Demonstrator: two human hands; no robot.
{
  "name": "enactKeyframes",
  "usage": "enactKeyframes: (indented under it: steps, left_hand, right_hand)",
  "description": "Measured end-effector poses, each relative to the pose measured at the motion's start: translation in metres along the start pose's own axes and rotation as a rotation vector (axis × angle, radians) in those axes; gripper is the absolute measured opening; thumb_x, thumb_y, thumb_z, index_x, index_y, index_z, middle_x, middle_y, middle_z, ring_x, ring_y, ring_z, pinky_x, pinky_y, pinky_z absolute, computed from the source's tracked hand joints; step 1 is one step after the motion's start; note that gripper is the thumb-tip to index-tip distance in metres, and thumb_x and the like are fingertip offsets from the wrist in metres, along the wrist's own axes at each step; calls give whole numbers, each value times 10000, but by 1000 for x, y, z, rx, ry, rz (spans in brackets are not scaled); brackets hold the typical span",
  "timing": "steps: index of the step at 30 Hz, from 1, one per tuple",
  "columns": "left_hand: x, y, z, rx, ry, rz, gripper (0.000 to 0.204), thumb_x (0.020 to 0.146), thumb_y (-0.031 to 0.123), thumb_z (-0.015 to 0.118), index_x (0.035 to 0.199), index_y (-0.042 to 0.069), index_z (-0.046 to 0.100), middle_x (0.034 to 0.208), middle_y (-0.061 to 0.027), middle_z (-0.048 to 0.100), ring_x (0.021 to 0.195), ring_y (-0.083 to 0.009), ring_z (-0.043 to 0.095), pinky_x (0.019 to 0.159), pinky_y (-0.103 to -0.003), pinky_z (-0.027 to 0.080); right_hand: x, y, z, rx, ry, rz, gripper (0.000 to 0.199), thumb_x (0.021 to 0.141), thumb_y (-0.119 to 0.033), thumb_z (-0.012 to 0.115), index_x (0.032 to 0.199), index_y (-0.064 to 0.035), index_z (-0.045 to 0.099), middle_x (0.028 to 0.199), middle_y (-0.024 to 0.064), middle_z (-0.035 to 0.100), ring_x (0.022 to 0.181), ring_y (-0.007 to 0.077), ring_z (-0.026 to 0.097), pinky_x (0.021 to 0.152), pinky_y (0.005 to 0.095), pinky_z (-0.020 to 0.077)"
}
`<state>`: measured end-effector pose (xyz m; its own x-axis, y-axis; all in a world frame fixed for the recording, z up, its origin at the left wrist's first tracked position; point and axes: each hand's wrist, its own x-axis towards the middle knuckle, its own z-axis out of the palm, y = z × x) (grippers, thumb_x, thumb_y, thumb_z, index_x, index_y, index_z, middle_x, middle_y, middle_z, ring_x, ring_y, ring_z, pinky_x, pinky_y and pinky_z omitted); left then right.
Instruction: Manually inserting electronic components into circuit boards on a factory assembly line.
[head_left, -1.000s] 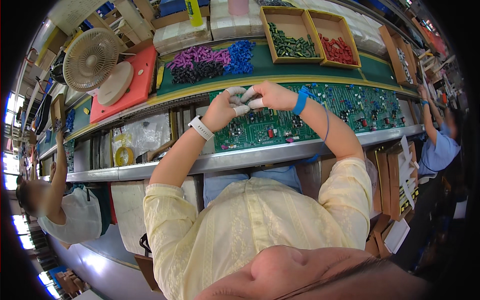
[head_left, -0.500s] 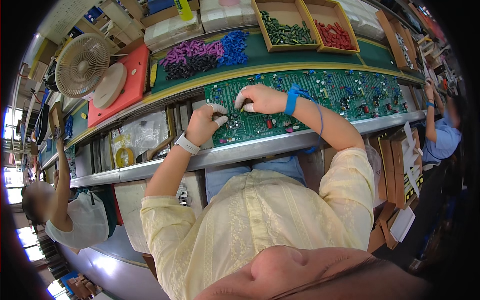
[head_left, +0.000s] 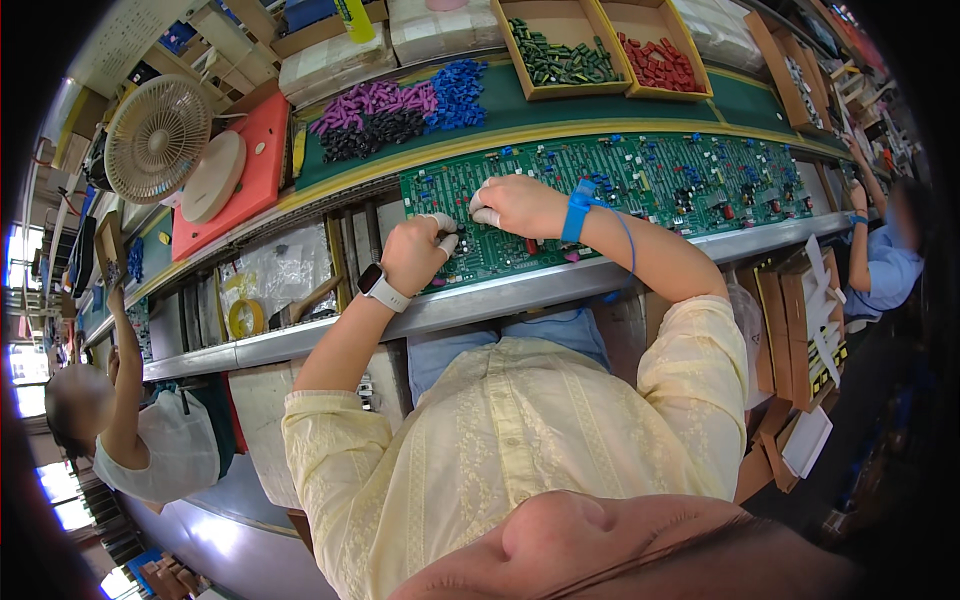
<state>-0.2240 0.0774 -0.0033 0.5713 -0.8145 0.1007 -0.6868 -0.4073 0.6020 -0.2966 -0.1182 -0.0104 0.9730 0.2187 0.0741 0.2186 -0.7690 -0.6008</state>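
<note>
Head view gives me a long, flat circuit board (head_left: 660, 195), stiff and green, lying between a smooth metal rail (head_left: 500, 300) on the near side and a green, yellow-edged table (head_left: 520, 112) on the far side. Small red, blue, black and white components crowd its face; any markings are too fine for me to read. Both hands are at its left part, white covers on some fingertips. The left hand (head_left: 414, 256) curls thumb and forefinger toward each other, a narrow space showing; the right hand (head_left: 520, 208) bends down with thumb and forefinger close together. I cannot tell whether either pinches anything. A white-strapped watch (head_left: 383, 289) circles the left wrist, a blue band (head_left: 577, 211) the right.

Left of the board I see crinkled clear plastic (head_left: 285, 262) and a ring of yellow tape (head_left: 246, 316). On the table, purple pieces (head_left: 375, 98), black pieces (head_left: 370, 135) and blue pieces (head_left: 457, 95) lie heaped; farther right, card boxes (head_left: 578, 89) hold green parts (head_left: 560, 52) and red parts (head_left: 655, 63). Far left, a round-caged fan (head_left: 158, 138) stands on a red slab (head_left: 262, 150).
</note>
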Motion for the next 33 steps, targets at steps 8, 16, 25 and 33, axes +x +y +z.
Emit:
enactKeyframes:
  steps: [8,16,25,33]
  left_hand:
    - [3,1,-1,93,-23,96,134,718,134,635,823,52,643,756,-144,618,711,-311,596,643,-383,481]
    - [2,5,2,202,-15,120,136,695,94,659,821,44,645,741,-145,610,720,-309,586,652,-376,474]
    - [2,-5,4,139,-5,113,138,730,162,625,819,58,644,732,-143,601,708,-311,589,641,-403,475]
    - [1,-5,2,138,-14,100,144,722,150,631,829,56,646,737,-147,608,707,-310,589,648,-393,478]
  right_hand:
    - [2,2,3,-68,55,-131,116,771,-145,568,859,-100,630,838,91,600,873,284,548,764,395,432]
    - [10,-1,8,-100,48,-23,125,720,-144,613,833,-96,635,810,77,621,845,273,552,768,406,408]
    - [9,-5,13,-180,81,-84,106,692,-123,601,792,-93,621,776,69,616,821,264,553,740,397,399]
    - [8,-5,20,-330,217,-232,42,687,-108,573,723,-88,580,720,55,586,778,241,538,685,373,388]
